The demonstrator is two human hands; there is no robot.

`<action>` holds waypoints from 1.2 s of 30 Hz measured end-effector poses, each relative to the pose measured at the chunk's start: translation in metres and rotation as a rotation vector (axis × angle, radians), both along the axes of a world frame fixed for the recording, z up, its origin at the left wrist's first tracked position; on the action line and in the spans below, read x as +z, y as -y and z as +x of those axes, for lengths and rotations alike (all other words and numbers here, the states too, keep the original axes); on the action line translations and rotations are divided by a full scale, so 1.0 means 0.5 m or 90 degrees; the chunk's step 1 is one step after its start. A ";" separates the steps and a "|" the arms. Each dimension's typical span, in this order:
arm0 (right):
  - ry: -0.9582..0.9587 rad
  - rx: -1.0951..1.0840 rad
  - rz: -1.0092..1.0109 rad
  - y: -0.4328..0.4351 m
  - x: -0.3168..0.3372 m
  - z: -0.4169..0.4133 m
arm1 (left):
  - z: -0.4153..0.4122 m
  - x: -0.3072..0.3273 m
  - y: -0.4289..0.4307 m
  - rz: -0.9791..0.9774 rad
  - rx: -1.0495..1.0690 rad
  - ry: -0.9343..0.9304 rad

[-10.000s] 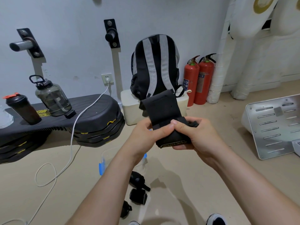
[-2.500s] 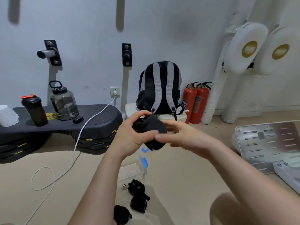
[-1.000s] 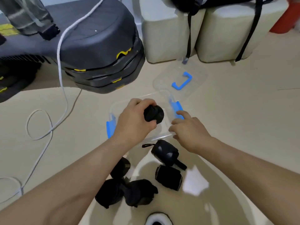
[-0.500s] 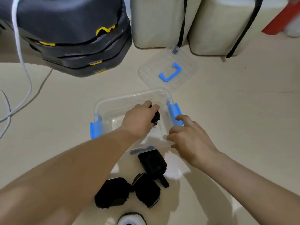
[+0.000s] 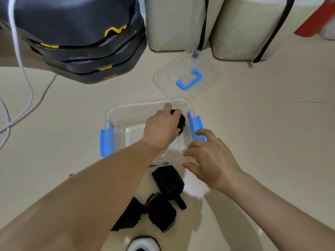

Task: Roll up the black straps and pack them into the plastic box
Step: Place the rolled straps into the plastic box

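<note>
Down on the pale floor, the left hand (image 5: 162,128) reaches into the clear plastic box with blue side latches (image 5: 116,113), its fingers curled around a rolled black strap (image 5: 180,121) and holding it low in the box's far right corner, close against the wall there. The roll looks tight and dark, mostly hidden behind the knuckles. To the left of that grip lies the bare floor of the box, and farther left a white cable (image 5: 20,57) trails past a stack of dark grey steps with yellow marks (image 5: 81,38). Beyond the grip, the clear lid with a blue handle (image 5: 188,78) lies flat, touching the box's far rim. Just right of the grip, the right hand (image 5: 211,158) pinches the near right corner of the box, thumb outside, fingers over the rim. Nearer than both hands, three more black strap bundles (image 5: 169,182) lie loose on the floor, one partly hidden under the left forearm.
</note>
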State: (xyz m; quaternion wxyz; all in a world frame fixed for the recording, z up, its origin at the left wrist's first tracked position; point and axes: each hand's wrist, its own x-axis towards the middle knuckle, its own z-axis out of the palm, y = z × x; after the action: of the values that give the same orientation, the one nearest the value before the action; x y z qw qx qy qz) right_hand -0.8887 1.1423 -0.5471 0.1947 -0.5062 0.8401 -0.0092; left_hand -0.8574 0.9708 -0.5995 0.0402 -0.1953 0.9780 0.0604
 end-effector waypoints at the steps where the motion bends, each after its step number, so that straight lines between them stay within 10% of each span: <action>1: 0.009 -0.019 -0.023 -0.003 -0.007 0.005 | 0.000 -0.001 -0.004 0.007 0.008 0.002; 11: 0.259 -0.576 -0.398 -0.043 -0.060 0.099 | 0.020 0.015 0.007 0.068 0.018 0.006; 20: 0.209 -0.534 -0.452 -0.016 -0.024 0.109 | 0.001 0.007 -0.013 -0.073 -0.057 0.045; 29: 0.402 -0.507 -0.365 0.080 0.034 0.005 | 0.068 0.089 0.001 0.829 0.348 -0.254; 36: 0.518 -0.602 -0.424 0.101 0.050 -0.025 | 0.095 0.122 0.001 0.992 0.361 -0.282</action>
State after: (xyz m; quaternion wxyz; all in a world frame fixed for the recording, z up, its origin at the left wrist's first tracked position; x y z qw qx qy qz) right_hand -0.9012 1.0919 -0.5220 0.3034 -0.0759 0.7830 -0.5377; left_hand -0.8101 0.9701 -0.5385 -0.0453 -0.3329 0.5570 0.7595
